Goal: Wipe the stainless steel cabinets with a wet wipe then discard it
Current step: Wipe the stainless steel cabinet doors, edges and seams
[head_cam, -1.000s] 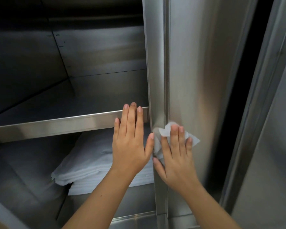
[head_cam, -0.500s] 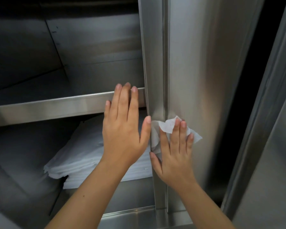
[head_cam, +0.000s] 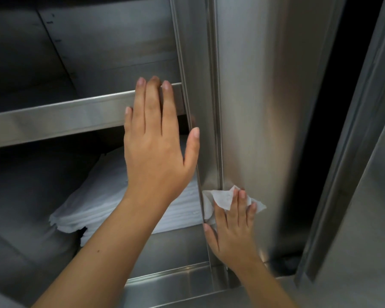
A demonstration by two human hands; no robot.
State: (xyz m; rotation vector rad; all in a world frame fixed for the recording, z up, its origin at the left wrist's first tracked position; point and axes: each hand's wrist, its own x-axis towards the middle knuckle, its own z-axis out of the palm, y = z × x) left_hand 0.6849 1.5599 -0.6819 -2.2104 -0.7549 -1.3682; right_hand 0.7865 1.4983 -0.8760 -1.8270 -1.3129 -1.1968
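Observation:
A stainless steel cabinet fills the view, with a vertical centre post [head_cam: 200,90] and a steel panel [head_cam: 253,107] to its right. My right hand [head_cam: 233,230] presses a crumpled white wet wipe [head_cam: 222,200] flat against the lower part of the post and panel, fingers spread over it. My left hand [head_cam: 156,147] lies flat with fingers extended, its fingertips on the front lip of the steel shelf [head_cam: 60,116], holding nothing.
A stack of folded white cloths [head_cam: 111,205] lies on the lower shelf behind my left forearm. A dark gap [head_cam: 329,130] runs between the panel and another steel door [head_cam: 369,174] at the right. The cabinet's bottom rail [head_cam: 169,283] crosses below.
My right hand has slid the wipe down the post toward the bottom rail. My left hand stays on the shelf lip.

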